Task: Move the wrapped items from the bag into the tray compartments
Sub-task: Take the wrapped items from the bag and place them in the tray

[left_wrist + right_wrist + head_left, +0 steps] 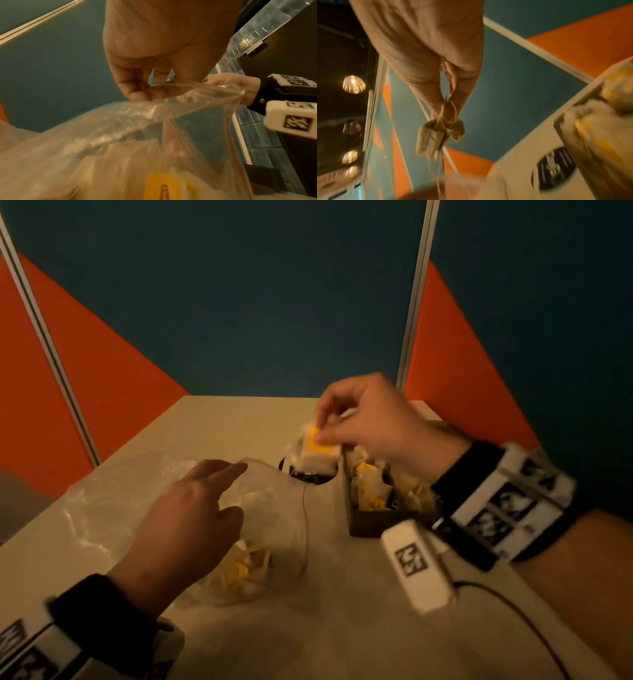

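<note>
The head view shows the right hand (363,419) above the far end of the dark tray (356,508), its fingers (323,436) pinched together on a white wrapped item (317,451) with a yellow label. The right wrist view (436,67) adds what the head view hides: small paper pouches (435,136) and thin strings dangling just below the pinching fingertips (453,108), blurred. The tray compartments nearer the wrist already hold crumpled white and yellow packets (371,491).

The left hand (191,518) lies over the clear, crinkly plastic bag (102,508) on the pale desk (342,628). From the head its fingers look relaxed; the left wrist view shows thumb and fingers (137,93) closed on the bag's thin rim (188,89), holding the mouth open. More yellow-labelled packets (239,566) sit inside the bag beneath the palm. A round dark opening (308,474) is in the desk beyond the fingertips
</note>
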Demonstrator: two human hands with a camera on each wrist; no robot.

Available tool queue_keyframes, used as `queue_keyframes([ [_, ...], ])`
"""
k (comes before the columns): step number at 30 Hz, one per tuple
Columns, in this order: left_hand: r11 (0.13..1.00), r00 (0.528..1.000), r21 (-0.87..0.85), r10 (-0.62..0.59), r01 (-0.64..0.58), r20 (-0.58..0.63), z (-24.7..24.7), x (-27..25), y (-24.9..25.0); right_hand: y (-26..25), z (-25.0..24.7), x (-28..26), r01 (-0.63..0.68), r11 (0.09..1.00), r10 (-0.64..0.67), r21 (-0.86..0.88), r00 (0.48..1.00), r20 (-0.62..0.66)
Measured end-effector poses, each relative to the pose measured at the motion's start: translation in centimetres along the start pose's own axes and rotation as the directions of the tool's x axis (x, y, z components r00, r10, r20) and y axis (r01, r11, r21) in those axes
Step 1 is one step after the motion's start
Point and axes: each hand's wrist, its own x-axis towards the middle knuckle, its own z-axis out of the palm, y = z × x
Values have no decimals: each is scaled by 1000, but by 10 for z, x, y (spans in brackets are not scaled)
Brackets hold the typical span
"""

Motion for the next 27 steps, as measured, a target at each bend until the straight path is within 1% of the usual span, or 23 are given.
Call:
queue_keyframes([
  [2,1000,1000,6,5,-5,12,0,-1,0,-2,-35,2,-48,999,47,-15,999,-19],
  [4,1000,1000,12,16,-16,23,1,-2,0,1,-64,2,-119,991,119,-53,993,-4],
  [6,1000,999,15,19,-19,32,1,-2,1,7,-87,1,-214,964,222,-160,974,37],
  [8,1000,999,17,17,-17,39,1,-2,2,18,-103,0,-294,910,330,-292,940,84],
  [10,1000,999,17,13,-14,53,2,-1,4,31,-108,-3,-347,861,419,-372,898,132],
  [12,1000,998,16,15,-16,65,2,-2,5,47,-102,-7,-390,825,490,-409,854,174],
  [16,1000,996,12,20,-21,86,2,-3,8,78,-79,-11,-434,785,567,-442,792,228],
  [17,1000,996,14,22,-23,90,2,-3,7,87,-72,-11,-430,767,583,-476,778,236],
  [19,999,995,21,22,-24,95,2,-2,6,103,-61,-12,-376,721,606,-582,749,266],
  [21,1000,995,25,17,-20,99,2,-2,6,115,-53,-11,-288,672,626,-682,714,315],
  [24,1000,995,18,9,-11,100,2,-2,5,120,-46,-10,-167,607,664,-777,644,380],
  [25,1000,995,15,9,-11,99,2,-2,6,120,-46,-9,-135,589,671,-797,632,389],
  [27,1000,995,14,12,-14,100,2,-1,5,118,-46,-6,-82,564,665,-822,635,393],
])
